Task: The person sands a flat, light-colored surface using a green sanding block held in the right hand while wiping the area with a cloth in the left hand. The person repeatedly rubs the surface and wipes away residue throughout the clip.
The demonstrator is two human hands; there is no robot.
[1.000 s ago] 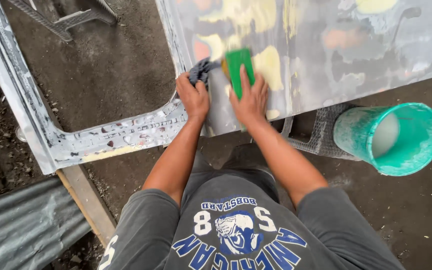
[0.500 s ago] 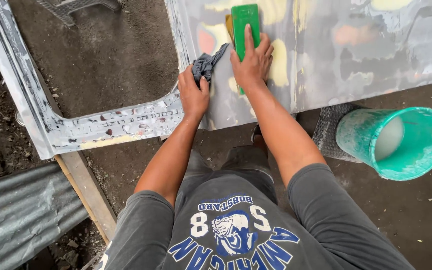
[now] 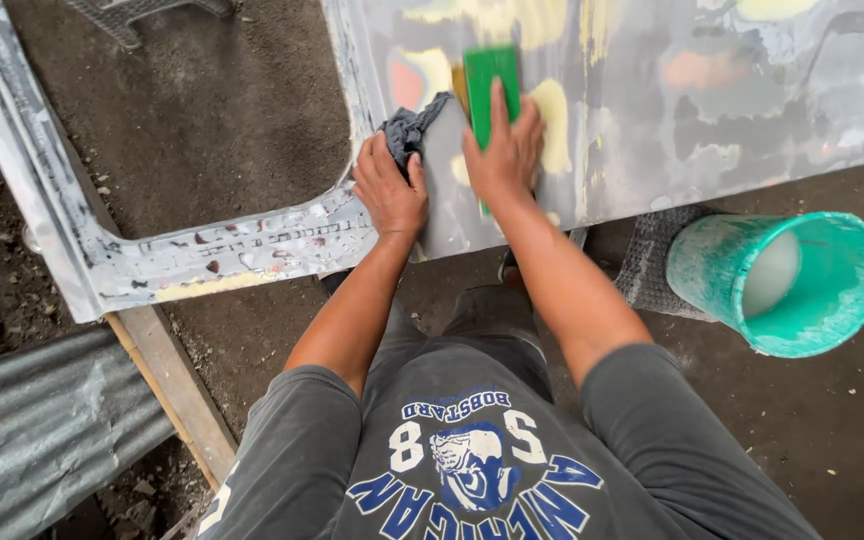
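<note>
- Against the frame half a second ago, the right hand (image 3: 505, 150) and its green sanding block (image 3: 490, 90) sit at much the same spot on the panel (image 3: 712, 110); a second ago the block lay lower, closer to the panel's near edge.
- The left hand (image 3: 389, 190) keeps its place at the panel's near-left corner, the grey rag (image 3: 410, 128) bunched under it as before.
- The right hand lies flat and open on the block, fingers spread along its length, palm pressing it against the panel rather than clasping it.
- The left hand is curled loosely over the rag, fingers closed on the cloth and resting on the panel's surface.
- The block is a flat, bright green rectangle, standing lengthwise away from the person, a short way in from the panel's near edge.
- The panel is a sheet-metal body part, dull grey, patched with pale yellow filler and a pinkish spot, smooth and wet-looking in places.
- Its left part is a narrow frame (image 3: 222, 250) round a window-shaped opening, with chipped paint and bare scratches.
- A teal plastic bucket (image 3: 782, 280), smeared with pale residue, lies tilted on the dirt floor just off the panel's near-right edge.
- A wooden plank (image 3: 172, 380) runs under the frame's near corner, beside corrugated metal sheeting (image 3: 32, 430).
</note>
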